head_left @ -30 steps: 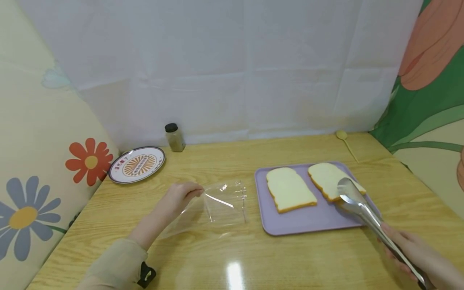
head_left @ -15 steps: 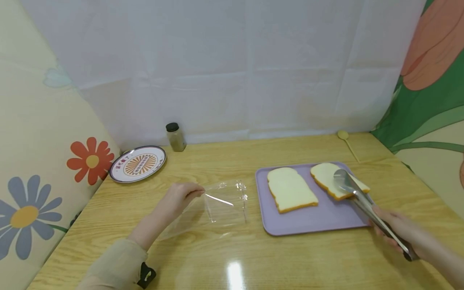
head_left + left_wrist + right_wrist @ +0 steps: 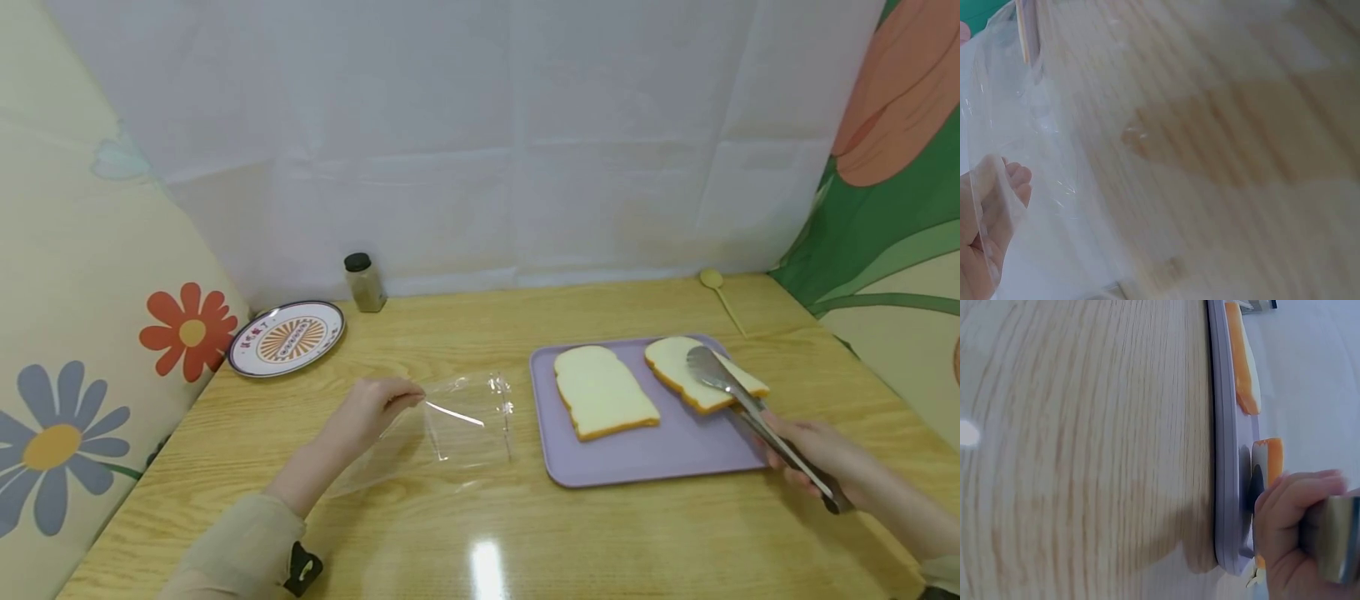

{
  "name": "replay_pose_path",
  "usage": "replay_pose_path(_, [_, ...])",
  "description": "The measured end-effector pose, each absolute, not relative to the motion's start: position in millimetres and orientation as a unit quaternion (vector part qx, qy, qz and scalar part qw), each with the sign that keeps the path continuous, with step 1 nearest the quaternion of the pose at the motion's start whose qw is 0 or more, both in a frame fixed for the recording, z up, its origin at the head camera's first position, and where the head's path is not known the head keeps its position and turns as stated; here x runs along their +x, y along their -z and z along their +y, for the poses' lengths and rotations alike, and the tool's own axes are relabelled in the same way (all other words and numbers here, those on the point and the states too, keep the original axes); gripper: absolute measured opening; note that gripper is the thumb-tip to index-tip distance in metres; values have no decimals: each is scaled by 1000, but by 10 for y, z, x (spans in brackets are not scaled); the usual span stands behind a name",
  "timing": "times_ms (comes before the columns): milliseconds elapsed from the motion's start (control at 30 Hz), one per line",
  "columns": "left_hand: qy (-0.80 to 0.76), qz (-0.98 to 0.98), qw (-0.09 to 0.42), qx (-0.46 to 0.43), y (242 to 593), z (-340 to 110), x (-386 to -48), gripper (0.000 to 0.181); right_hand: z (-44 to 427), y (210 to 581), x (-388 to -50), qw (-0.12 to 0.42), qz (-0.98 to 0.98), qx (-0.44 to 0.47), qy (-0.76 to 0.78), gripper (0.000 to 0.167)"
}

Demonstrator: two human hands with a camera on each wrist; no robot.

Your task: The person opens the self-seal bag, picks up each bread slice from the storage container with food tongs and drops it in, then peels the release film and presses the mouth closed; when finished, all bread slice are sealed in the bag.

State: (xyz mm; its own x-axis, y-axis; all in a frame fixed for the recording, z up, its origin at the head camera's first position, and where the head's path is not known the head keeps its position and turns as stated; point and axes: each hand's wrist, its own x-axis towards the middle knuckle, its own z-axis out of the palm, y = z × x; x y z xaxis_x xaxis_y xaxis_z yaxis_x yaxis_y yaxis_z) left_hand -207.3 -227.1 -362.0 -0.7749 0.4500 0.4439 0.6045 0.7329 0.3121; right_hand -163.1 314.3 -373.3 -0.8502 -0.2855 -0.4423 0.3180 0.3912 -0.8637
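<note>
My left hand [image 3: 381, 410] pinches the edge of a clear plastic bag [image 3: 468, 429] over the table; in the left wrist view, see-through film [image 3: 1041, 231] passes in front of the fingers. My right hand [image 3: 813, 450] grips metal tongs [image 3: 772, 435]. One tong head lies on top of the right bread slice [image 3: 667, 357], the other reaches beneath it. This slice appears raised at its near side over the purple tray [image 3: 652, 462]. A second bread slice [image 3: 602, 392] lies flat on the tray's left half. In the right wrist view, my hand [image 3: 1291, 525] partly hides the tongs.
A patterned plate [image 3: 287, 340] leans by the left wall. At the back stand a jar [image 3: 365, 287] with a black lid and a white cloth [image 3: 450, 167]. A yellow spoon [image 3: 722, 300] lies behind the tray on the wooden table [image 3: 420, 542].
My right hand and the tongs have moved slightly up and left, with the tongs now around the right slice, which has shifted a little right and tilted. The left hand stays put.
</note>
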Motion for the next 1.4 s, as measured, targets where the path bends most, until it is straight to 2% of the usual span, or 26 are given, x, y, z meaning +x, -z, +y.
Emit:
replay_pose_path(500, [220, -907, 172, -314, 3634, -2291, -2080, 9, 3191, 3736, -1631, 266, 803, -1, 534, 40])
replay_pose_path(733, [219, -899, 187, -330, 3631, -2282, -2102, 8, 3168, 3683, -1592, 233, 815, 17, 530, 35])
replay_pose_path(967, [214, -905, 172, -324, 3628, -2277, -2098, 8, 3100, 3589, -1555, 213, 835, 35, 507, 43])
replay_pose_path(1200, [213, -910, 161, -317, 3609, -2269, -2081, 9, 2986, 3497, -1548, 199, 857, 9, 475, 51])
replay_pose_path(1400, [206, -909, 168, -321, 3602, -2264, -2078, 9, 2787, 3479, -1582, 205, 851, -31, 483, 49])
